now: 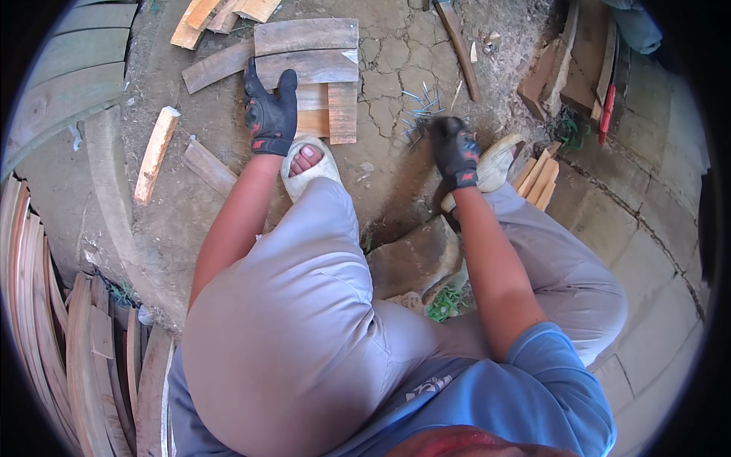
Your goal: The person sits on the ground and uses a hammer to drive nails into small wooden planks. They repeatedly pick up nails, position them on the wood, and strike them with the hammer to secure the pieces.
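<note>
left hand (269,114) flat, open on boards (308,65); right hand (455,148) closed on nails (421,110).

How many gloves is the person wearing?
2. One black glove is on the left hand, pressing on the wooden boards. The other black glove is on the right hand, by the pile of nails.

Your left hand (270,114) rests on the nailed boards (308,65) ahead; the loose nails (420,110) lie right of them, by your right hand (455,150)
</note>
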Demonstrator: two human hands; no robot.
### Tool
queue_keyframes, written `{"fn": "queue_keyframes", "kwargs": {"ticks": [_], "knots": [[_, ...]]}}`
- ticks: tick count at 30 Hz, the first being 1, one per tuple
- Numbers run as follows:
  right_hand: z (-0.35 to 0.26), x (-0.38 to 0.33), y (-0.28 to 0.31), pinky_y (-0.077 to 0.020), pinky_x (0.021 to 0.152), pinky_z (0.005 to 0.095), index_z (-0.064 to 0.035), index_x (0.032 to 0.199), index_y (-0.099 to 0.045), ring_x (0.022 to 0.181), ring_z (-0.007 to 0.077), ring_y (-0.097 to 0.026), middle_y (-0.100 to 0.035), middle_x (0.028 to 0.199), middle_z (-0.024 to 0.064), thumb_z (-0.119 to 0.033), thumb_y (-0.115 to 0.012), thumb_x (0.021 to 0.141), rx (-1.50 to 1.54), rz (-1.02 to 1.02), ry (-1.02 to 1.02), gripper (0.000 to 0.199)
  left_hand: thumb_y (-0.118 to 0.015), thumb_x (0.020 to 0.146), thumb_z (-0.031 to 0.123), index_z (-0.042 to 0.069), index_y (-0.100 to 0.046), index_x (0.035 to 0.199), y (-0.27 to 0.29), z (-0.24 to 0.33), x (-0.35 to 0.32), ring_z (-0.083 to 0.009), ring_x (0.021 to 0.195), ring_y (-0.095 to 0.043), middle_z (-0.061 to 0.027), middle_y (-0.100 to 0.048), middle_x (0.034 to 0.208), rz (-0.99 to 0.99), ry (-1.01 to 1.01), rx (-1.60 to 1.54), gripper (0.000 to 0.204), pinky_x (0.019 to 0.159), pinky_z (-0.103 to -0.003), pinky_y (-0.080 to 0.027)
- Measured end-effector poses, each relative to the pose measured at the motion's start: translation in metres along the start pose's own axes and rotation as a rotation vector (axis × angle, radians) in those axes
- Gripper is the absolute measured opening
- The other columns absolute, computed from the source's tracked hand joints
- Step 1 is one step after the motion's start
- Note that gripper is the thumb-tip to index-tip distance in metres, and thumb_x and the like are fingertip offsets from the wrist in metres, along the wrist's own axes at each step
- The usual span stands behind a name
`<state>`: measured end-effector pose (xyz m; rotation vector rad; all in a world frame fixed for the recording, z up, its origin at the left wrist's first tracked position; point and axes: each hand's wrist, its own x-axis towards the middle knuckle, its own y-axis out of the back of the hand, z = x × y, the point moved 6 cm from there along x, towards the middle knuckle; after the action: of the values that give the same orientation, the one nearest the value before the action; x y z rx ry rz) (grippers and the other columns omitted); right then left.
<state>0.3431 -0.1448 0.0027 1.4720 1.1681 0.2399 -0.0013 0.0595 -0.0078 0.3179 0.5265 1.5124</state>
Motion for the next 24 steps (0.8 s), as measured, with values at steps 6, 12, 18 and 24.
{"fn": "queue_keyframes", "kwargs": {"ticks": [6, 12, 18, 24], "knots": [[-0.016, -0.018, -0.017, -0.0566, 0.097, 0.0509, -0.0202, 0.131, -0.077, 0.115, 0.0387, -0.07, -0.074, 0.126, 0.0135, -0.027, -0.067, 0.103, -0.191, -0.013, 0.36, 0.03, -0.078, 0.098, 0.05, -0.004, -0.038, 0.163, -0.005, -0.008, 0.002, -0.0441, 0.139, -0.059, -0.0312, -0.057, 0.153, 0.033, -0.042, 0.099, 0.092, 0.117, -0.05, -0.047], [-0.035, -0.012, -0.025, -0.0567, 0.096, 0.0511, -0.023, 0.134, -0.075, 0.113, 0.0383, -0.07, -0.073, 0.128, 0.0132, -0.023, -0.066, 0.102, -0.251, -0.076, 0.528, 0.033, -0.078, 0.098, 0.048, -0.004, -0.039, 0.162, -0.001, -0.002, 0.002, -0.0443, 0.137, -0.061, -0.0311, -0.06, 0.15, 0.028, -0.024, 0.09, 0.091, 0.116, -0.05, -0.048], [-0.028, -0.004, -0.029, -0.0567, 0.093, 0.0501, -0.0169, 0.118, -0.076, 0.111, 0.0376, -0.07, -0.075, 0.121, 0.013, -0.023, -0.069, 0.099, -0.25, -0.074, 0.557, 0.021, -0.078, 0.098, 0.048, -0.004, -0.04, 0.162, 0.001, -0.002, 0.001, -0.0444, 0.135, -0.062, -0.0305, -0.061, 0.149, 0.049, -0.051, 0.113, 0.091, 0.114, -0.05, -0.049], [-0.026, 0.003, -0.028, -0.0579, 0.088, 0.0482, -0.0127, 0.107, -0.075, 0.099, 0.037, -0.074, -0.078, 0.104, 0.0109, -0.026, -0.072, 0.098, -0.188, -0.17, 0.393, 0.017, -0.078, 0.097, 0.051, -0.004, -0.041, 0.162, -0.001, -0.011, 0.002, -0.0459, 0.141, -0.056, -0.0313, -0.056, 0.154, 0.051, -0.04, 0.084, 0.093, 0.117, -0.051, -0.047]]}}
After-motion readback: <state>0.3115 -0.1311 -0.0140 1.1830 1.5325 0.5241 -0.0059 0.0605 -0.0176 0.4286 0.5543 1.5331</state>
